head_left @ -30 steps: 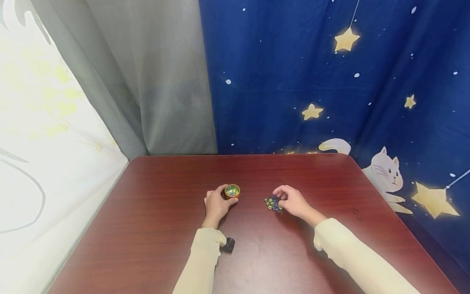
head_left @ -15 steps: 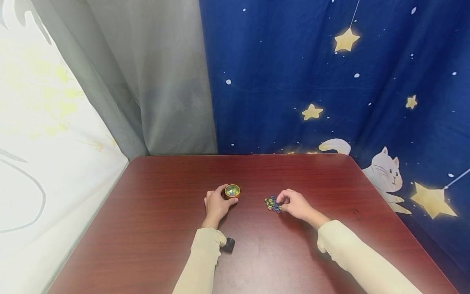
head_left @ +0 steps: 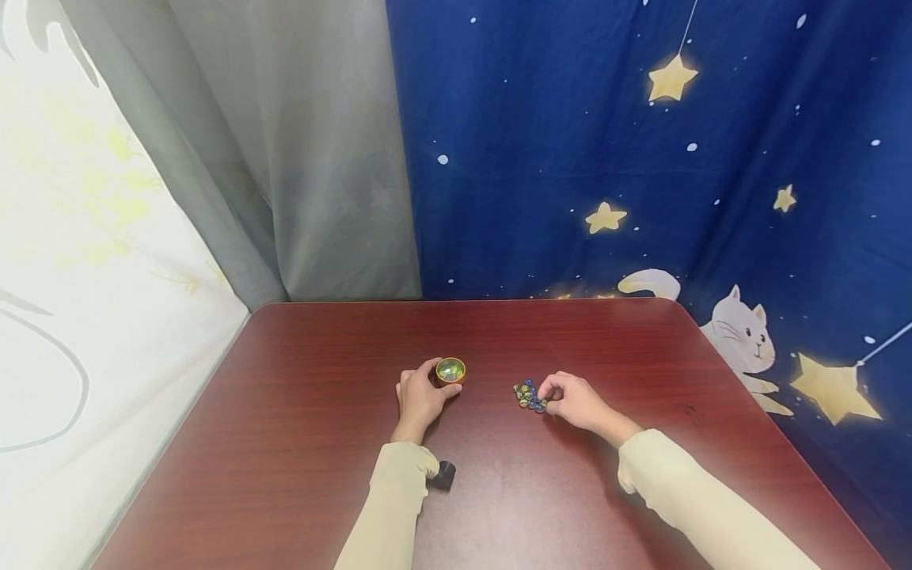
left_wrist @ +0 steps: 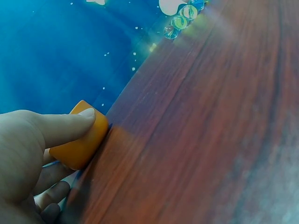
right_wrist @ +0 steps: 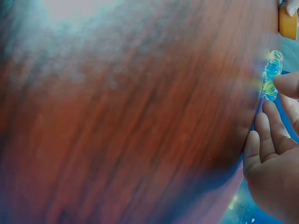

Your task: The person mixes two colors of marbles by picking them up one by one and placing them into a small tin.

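My left hand [head_left: 422,402] grips a small orange cup [left_wrist: 80,148] standing on the table, thumb on the near side and fingers round the far side. Green and clear glass marbles [head_left: 450,370] show inside the cup in the head view. To the right, a small cluster of blue and yellow-green glass marbles [head_left: 527,395] lies on the table. My right hand [head_left: 579,402] is at the cluster's right edge, thumb and forefinger pinching a marble [right_wrist: 269,91] there. Its other fingers are spread below in the right wrist view. The fingertips partly hide the marble.
The reddish-brown wooden table [head_left: 328,348] spreads around both hands. A black object [head_left: 443,475] sits beside the left sleeve cuff. Behind the far edge hang a grey curtain [head_left: 335,158] and a blue star-patterned curtain [head_left: 513,119].
My right hand has shifted slightly right and nearer, its thumb and forefinger closing together at the cluster's right edge. My left hand and the cup stay in place.
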The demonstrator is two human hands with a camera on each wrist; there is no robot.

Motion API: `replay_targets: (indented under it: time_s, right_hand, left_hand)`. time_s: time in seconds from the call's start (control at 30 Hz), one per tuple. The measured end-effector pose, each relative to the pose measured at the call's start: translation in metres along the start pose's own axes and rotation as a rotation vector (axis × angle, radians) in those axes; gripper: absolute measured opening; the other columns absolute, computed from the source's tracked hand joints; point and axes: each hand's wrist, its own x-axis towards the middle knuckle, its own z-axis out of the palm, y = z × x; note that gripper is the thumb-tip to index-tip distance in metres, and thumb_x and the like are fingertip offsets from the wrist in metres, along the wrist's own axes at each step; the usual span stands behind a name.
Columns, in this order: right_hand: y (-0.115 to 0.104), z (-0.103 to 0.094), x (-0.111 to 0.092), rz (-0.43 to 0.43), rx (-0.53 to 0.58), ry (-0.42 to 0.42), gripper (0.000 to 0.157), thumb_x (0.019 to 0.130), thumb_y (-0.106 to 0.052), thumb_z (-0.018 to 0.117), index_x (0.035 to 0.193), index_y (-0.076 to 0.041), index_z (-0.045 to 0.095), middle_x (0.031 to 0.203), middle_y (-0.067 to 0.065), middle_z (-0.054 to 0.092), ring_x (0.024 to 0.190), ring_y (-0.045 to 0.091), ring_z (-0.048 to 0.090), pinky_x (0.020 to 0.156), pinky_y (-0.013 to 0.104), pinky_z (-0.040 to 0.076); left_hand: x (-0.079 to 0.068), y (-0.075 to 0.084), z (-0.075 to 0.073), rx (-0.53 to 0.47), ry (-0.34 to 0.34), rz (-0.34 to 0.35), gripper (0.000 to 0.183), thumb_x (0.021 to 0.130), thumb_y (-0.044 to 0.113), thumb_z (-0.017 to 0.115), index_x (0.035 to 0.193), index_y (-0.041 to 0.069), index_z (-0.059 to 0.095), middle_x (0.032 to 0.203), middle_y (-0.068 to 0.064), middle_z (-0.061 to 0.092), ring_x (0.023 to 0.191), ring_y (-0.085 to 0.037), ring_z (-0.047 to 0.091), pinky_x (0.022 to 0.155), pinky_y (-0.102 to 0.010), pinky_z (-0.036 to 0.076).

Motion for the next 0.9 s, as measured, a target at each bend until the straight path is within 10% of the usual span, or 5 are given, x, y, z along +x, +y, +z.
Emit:
replay_targets:
  time_s: [0.9]
  right_hand:
    - [0.0092, -0.0015, -0.0027, -0.026, -0.068, 0.016, 0.025, 0.069, 0.009, 0.072, 0.082, -0.011, 0.064, 0.077, -0.002, 0.056, 0.072, 0.012, 0.054, 0.067, 0.032, 0.046]
  left_hand:
    - [-0.0013, 0.0, 0.0003, 0.0, 0.003, 0.005, 0.064, 0.068, 0.03, 0.089, 0.124, 0.012, 0.066, 0.11, -0.009, 0.069, 0.103, -0.03, 0.048, 0.09, -0.048, 0.029]
